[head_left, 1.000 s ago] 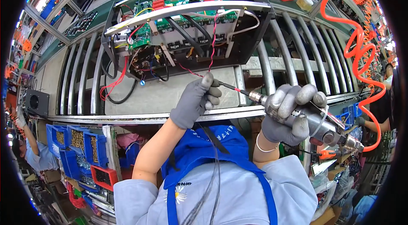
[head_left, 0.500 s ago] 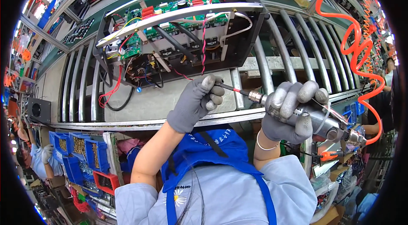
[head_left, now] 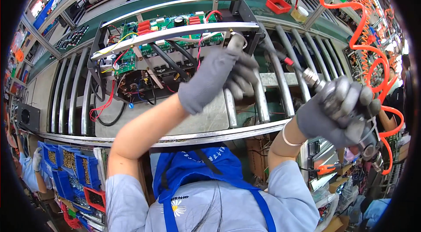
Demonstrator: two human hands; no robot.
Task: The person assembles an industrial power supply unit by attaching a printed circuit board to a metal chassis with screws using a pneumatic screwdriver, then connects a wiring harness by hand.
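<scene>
One head-worn fisheye view looks steeply down, close over the roller conveyor (head_left: 70,100) and open chassis (head_left: 144,56).

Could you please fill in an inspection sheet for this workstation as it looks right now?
Surface: metal roller conveyor with a flat grey plate under the unit.
Job's things: open black chassis holding a green circuit board; powered screwdriver, bit aimed at the chassis's right end.
Clutter: blue parts bins and a red bin at lower left; red tray at the back.
Hands: both grey-gloved; left hand on the chassis's front rail, right hand gripping the screwdriver.
Cables: red, black and yellow wires spilling from the chassis; orange coiled hose at right.
Surroundings: shelves of parts behind; another person's sleeve at far left.
</scene>
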